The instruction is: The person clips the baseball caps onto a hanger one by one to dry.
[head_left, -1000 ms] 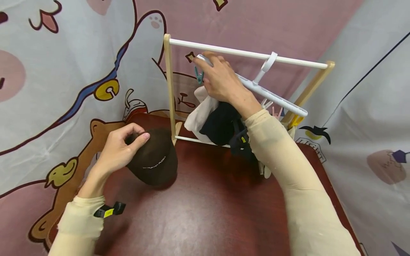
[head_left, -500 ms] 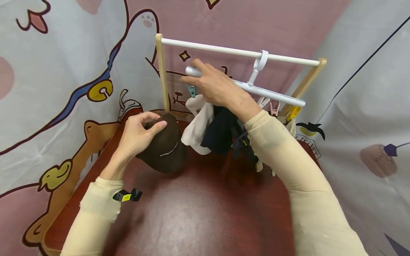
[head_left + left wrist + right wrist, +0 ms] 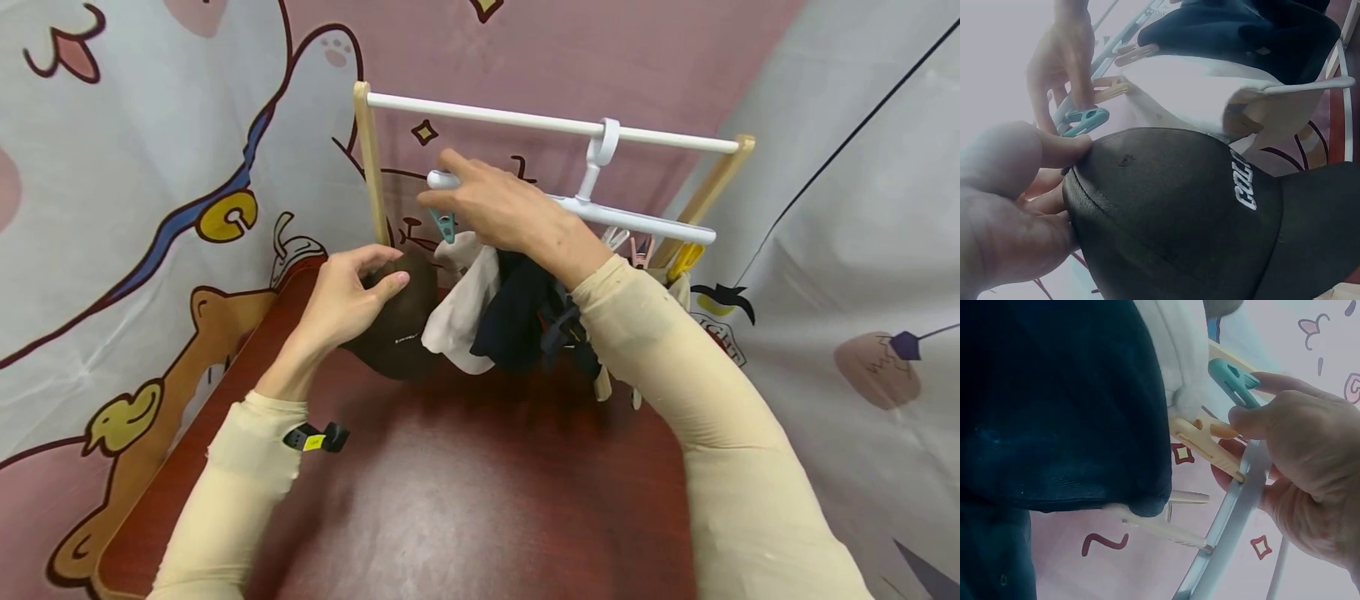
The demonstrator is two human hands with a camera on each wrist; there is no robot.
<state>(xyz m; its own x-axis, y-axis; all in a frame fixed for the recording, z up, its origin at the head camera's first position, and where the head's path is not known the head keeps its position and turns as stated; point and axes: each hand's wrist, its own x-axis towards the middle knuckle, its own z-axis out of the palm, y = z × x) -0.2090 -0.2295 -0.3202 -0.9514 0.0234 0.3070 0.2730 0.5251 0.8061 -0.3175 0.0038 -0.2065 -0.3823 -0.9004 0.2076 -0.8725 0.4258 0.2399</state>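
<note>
My left hand (image 3: 343,296) pinches the crown of a dark brown baseball cap (image 3: 408,304), which carries white lettering, between thumb and fingers. In the left wrist view the cap's crown is right beside a teal clothespin (image 3: 1087,120). My right hand (image 3: 510,204) is at the left end of a white clip hanger (image 3: 637,221). Its thumb and index finger squeeze the teal clothespin (image 3: 1233,383), while other fingers lie behind the bar. Beside it, a white cap (image 3: 461,321) hangs from a peach clothespin (image 3: 1207,447), then a navy cap (image 3: 513,321).
The hanger hooks onto the white rail (image 3: 487,111) of a small wooden-ended rack (image 3: 371,158). White, pink and yellow clothespins (image 3: 685,260) line its right half. The rack stands at the back of a dark red table (image 3: 450,492), with printed cloth (image 3: 600,50) behind.
My left hand has brought the brown cap up and right, next to the white cap. The hanger's left end has come down with my right hand, and the view has shifted slightly.
</note>
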